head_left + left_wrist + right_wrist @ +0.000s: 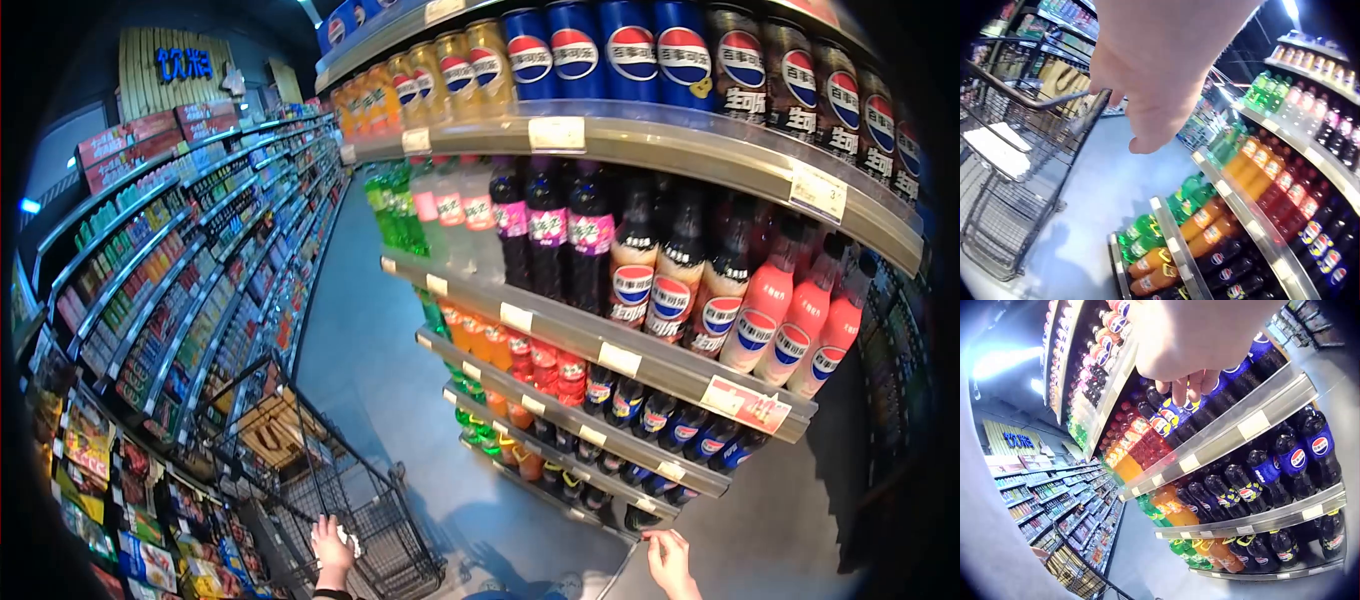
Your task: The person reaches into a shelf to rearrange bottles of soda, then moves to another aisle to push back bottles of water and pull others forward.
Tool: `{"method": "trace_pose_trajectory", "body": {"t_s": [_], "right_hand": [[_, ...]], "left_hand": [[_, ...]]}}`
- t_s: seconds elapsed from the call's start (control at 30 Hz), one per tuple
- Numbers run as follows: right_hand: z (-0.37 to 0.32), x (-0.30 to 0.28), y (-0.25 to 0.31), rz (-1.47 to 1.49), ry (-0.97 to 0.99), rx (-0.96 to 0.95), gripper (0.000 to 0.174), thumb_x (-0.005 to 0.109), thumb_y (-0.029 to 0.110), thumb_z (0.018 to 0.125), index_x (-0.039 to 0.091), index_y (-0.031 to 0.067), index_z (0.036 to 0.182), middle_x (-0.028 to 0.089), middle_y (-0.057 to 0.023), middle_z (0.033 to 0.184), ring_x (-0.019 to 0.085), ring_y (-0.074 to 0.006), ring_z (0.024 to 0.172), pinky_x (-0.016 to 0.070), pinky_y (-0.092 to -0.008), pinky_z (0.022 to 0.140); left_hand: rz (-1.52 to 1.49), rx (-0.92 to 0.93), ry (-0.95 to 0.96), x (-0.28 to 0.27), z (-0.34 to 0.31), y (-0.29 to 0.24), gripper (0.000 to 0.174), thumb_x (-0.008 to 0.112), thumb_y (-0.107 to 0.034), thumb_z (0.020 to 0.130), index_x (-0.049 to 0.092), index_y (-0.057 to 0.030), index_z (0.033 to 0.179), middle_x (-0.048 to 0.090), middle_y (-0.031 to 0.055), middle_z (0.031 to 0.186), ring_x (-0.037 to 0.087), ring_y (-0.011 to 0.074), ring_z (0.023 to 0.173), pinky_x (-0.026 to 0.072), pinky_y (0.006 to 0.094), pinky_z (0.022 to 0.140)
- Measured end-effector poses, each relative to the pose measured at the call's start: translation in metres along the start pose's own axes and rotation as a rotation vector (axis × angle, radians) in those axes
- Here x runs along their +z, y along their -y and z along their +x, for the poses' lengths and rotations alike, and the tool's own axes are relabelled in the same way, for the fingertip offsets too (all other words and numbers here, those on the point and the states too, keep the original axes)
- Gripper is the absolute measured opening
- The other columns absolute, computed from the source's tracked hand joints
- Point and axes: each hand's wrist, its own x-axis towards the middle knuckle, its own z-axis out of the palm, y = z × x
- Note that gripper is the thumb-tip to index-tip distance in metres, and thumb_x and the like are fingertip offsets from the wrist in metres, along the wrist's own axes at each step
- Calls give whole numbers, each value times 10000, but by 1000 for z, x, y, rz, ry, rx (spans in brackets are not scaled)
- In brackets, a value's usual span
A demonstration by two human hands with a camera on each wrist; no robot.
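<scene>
My left hand [333,550] is at the near end of a black wire shopping cart [365,500]. In the left wrist view, the fingers of that hand [1150,81] curl over the end of the cart's handle [1041,100], with the thumb hanging off to the side. A white item [999,150] lies in the cart near the handle. My right hand [670,562] hangs in the air beside the lower corner of the drink shelves, fingers loosely bent. In the right wrist view this hand [1194,350] overlaps dark cola bottles [1250,378], and nothing shows in its grip.
Shelves with price-tagged edges [600,355] fill the right side, holding cans [630,50] and bottles [545,220]. Stocked shelves [200,250] line the left. Packaged goods [145,560] stand at lower left. Between them runs the grey floor [350,310]; the cart holds a brown item [275,430].
</scene>
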Motion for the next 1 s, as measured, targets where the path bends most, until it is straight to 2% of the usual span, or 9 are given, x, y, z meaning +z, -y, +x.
{"method": "trace_pose_trajectory", "body": {"t_s": [0.13, 0.17, 0.2, 0.3, 0.4, 0.53, 0.57, 0.7, 1.0], "right_hand": [[-15, 15, 8, -66, -79, -95, 121, 565, 56, 881, 684, 34, 877, 695, -118, 803, 656, -292, 750, 517, -373, 719], [-23, 15, 11, -71, -58, -39, 128, 556, 64, 882, 677, 21, 879, 687, -136, 831, 650, -310, 798, 511, -389, 752], [-33, 17, 16, -73, -37, 23, 138, 548, 71, 884, 670, 9, 882, 678, -153, 859, 643, -328, 846, 504, -406, 784], [-63, 37, 30, -110, -80, 41, 133, 555, 79, 897, 676, 26, 889, 689, -133, 825, 660, -309, 793, 517, -390, 748], [-97, 69, 59, -150, -48, 80, 138, 546, 81, 909, 672, 25, 906, 692, -128, 831, 665, -298, 793, 518, -388, 764], [-141, 112, 91, -194, 110, 41, 139, 555, 89, 894, 671, 35, 948, 695, -129, 847, 664, -311, 808, 521, -406, 790], [-148, 117, 109, -215, 172, 28, 149, 559, 94, 885, 671, 41, 968, 697, -121, 852, 665, -306, 818, 523, -406, 793], [-186, 124, 143, -252, 216, 68, 156, 560, 124, 888, 675, 51, 963, 695, -132, 887, 663, -317, 827, 534, -412, 780], [-279, 88, 162, -327, 16, 193, 155, 566, 102, 879, 679, 60, 977, 693, -114, 847, 661, -293, 799, 530, -398, 775]], "left_hand": [[-18, -323, 237, -17, -18, 30, 816, 648, -453, 822, 319, -101, 1480, 281, 120, 1548, 202, 331, 1443, 168, 595, 1131], [-10, -325, 257, -11, -21, 40, 890, 563, -611, 838, 262, -103, 1503, 310, 147, 1532, 252, 341, 1421, 165, 650, 1099], [-30, -354, 274, -4, -25, 48, 832, 484, -660, 861, 376, -83, 1449, 431, 175, 1444, 344, 329, 1376, 140, 656, 1100], [-26, -188, 184, 3, -30, 62, 632, 449, -603, 913, 600, -88, 1246, 572, 173, 1279, 467, 308, 1277, 129, 658, 1100], [-83, -18, 238, 6, -25, 83, 558, 448, -551, 931, 605, -94, 1211, 609, 168, 1229, 519, 322, 1220, 185, 670, 1074], [-229, 214, 316, -3, -17, 103, 421, 418, -420, 980, 600, -110, 1199, 682, 168, 1072, 641, 344, 1021, 416, 528, 960], [-225, 272, 280, 1, -16, 108, 380, 426, -392, 982, 605, -122, 1180, 686, 184, 1013, 659, 377, 919, 491, 479, 833], [-112, 249, 327, -10, -13, 97, 398, 393, -418, 992, 643, -110, 1020, 686, 206, 863, 652, 420, 828, 494, 526, 727], [-48, 286, 241, 3, -11, 87, 497, 355, -480, 985, 660, -88, 980, 687, 210, 876, 646, 427, 832, 490, 541, 707]]}}
